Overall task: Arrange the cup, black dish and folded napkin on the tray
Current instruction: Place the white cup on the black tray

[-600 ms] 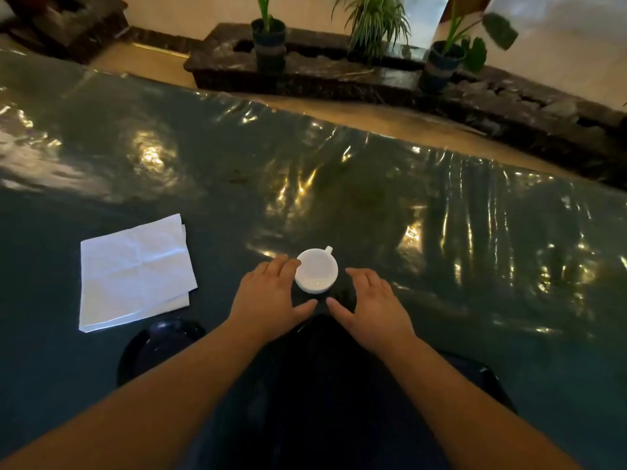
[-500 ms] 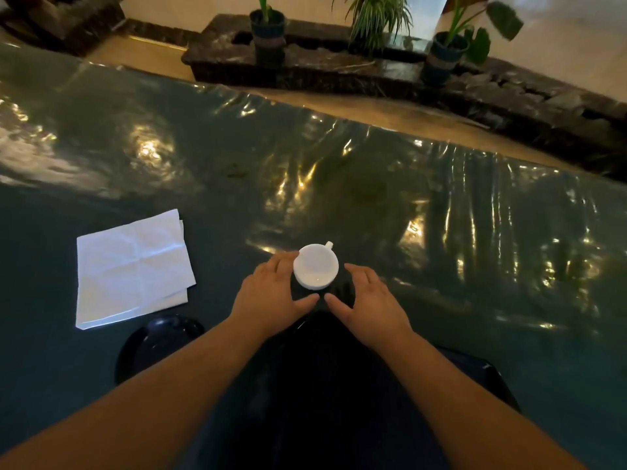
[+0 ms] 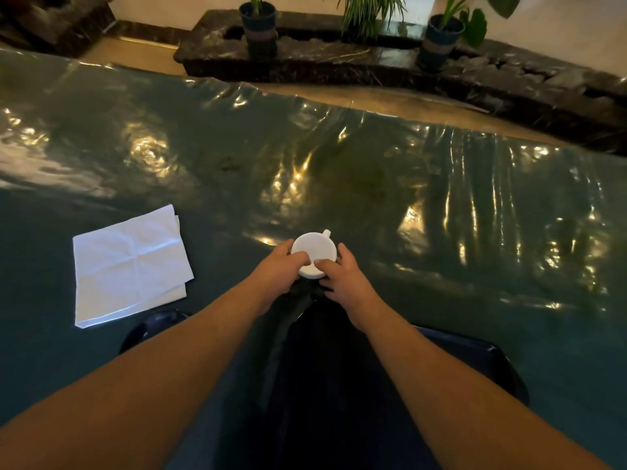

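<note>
Both hands' grip, left hand (image 3: pixel 279 268), right hand (image 3: pixel 342 279), cup (image 3: pixel 315 250) between

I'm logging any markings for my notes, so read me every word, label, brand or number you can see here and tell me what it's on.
None can be read.
White cup, held by the left hand and right hand: plain, no print.
Folded napkin: blank, only creases.
Plant pots: banded, no lettering visible.

Single head view, looking forward-down, close over table (image 3: pixel 441 232).
</note>
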`<state>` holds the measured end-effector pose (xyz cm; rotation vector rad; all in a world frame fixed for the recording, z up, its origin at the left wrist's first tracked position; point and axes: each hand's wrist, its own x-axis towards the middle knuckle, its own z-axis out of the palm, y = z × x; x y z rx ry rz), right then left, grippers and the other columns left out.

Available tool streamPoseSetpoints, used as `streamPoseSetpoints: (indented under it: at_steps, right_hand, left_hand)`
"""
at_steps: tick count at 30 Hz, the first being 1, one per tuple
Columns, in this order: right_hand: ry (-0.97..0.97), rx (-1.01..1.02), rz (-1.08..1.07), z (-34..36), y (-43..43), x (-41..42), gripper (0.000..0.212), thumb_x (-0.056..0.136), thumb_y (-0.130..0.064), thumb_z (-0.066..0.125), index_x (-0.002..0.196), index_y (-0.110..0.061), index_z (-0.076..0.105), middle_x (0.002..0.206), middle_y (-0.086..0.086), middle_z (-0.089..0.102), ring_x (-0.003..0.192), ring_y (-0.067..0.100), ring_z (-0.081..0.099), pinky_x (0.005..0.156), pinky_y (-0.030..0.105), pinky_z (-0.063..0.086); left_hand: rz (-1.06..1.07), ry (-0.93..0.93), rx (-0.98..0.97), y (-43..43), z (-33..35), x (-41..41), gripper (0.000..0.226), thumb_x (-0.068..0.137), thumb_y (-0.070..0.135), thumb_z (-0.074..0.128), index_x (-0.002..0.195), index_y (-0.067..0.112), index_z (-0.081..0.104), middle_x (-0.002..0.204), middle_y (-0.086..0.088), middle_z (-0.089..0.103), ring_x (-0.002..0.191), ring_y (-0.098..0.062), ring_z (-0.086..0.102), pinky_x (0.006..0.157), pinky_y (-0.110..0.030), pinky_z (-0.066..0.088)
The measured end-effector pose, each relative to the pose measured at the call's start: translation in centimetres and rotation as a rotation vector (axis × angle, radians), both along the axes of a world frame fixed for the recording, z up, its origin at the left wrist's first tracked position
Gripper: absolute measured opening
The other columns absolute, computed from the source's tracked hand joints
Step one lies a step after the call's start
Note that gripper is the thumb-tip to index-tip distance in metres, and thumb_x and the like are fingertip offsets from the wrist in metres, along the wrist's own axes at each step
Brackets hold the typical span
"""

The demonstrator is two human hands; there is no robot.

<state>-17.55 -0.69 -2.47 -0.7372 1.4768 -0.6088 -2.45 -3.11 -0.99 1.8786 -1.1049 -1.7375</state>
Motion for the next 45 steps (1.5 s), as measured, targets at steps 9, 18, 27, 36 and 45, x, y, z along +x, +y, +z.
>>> streamPoseSetpoints:
  at_steps: [9, 18, 27, 36, 45]
  right_hand:
    - [-0.073, -0.124, -0.140, 2.5, 4.5, -1.7, 0.049, 0.085, -0.042, 0.060, 0.133, -0.036, 0.056, 0.124, -0.003, 0.070, 0.108, 0.021, 0.070, 0.089, 0.040, 0.056]
    - [0.369, -0.241, -0.077, 2.3, 15.5, -8.5, 0.059, 0.082, -0.029, 0.075, 0.131, -0.046, 0.046, 0.125, -0.018, 0.063, 0.109, 0.004, 0.062, 0.087, 0.026, 0.053]
    - [0.518, -0.219, 0.056, 0.4, 20.5, -12.7, 0.101, 0.078, -0.041, 0.080, 0.160, -0.040, 0.020, 0.160, -0.013, 0.037, 0.136, 0.009, 0.049, 0.105, 0.032, 0.049]
    - [0.705, -0.291, 0.109, 0.1, 22.2, -17.4, 0.097, 0.086, -0.048, 0.077, 0.161, -0.036, 0.017, 0.162, -0.012, 0.030, 0.133, 0.013, 0.050, 0.091, 0.025, 0.048]
    - [0.859, -0.366, 0.159, 0.1, 23.2, -22.0, 0.090, 0.086, -0.053, 0.074, 0.158, -0.037, 0.022, 0.157, -0.014, 0.037, 0.136, 0.011, 0.042, 0.104, 0.034, 0.048]
  left_hand:
    - [0.065, 0.022, -0.093, 3.9, 1.3, -1.8, 0.057, 0.075, 0.043, 0.060, 0.132, 0.040, 0.055, 0.123, 0.007, 0.068, 0.109, -0.019, 0.068, 0.095, -0.045, 0.055]
    - [-0.169, -0.044, -0.183, 14.1, 1.0, -7.6, 0.062, 0.074, 0.035, 0.073, 0.130, 0.045, 0.048, 0.125, 0.015, 0.065, 0.109, -0.006, 0.064, 0.096, -0.035, 0.055]
    - [-0.454, -0.149, -0.248, 18.4, -2.5, -10.9, 0.097, 0.065, 0.055, 0.079, 0.149, 0.058, 0.031, 0.144, 0.014, 0.051, 0.110, -0.005, 0.068, 0.096, -0.037, 0.058]
    - [-0.621, -0.293, -0.367, 18.2, -2.4, -15.1, 0.099, 0.083, 0.045, 0.081, 0.161, 0.036, 0.022, 0.140, 0.013, 0.060, 0.107, -0.002, 0.066, 0.095, -0.028, 0.054]
    - [-0.686, -0.293, -0.393, 17.6, -2.1, -19.5, 0.072, 0.086, 0.041, 0.080, 0.148, 0.043, 0.043, 0.114, 0.021, 0.068, 0.099, 0.001, 0.064, 0.086, -0.022, 0.051]
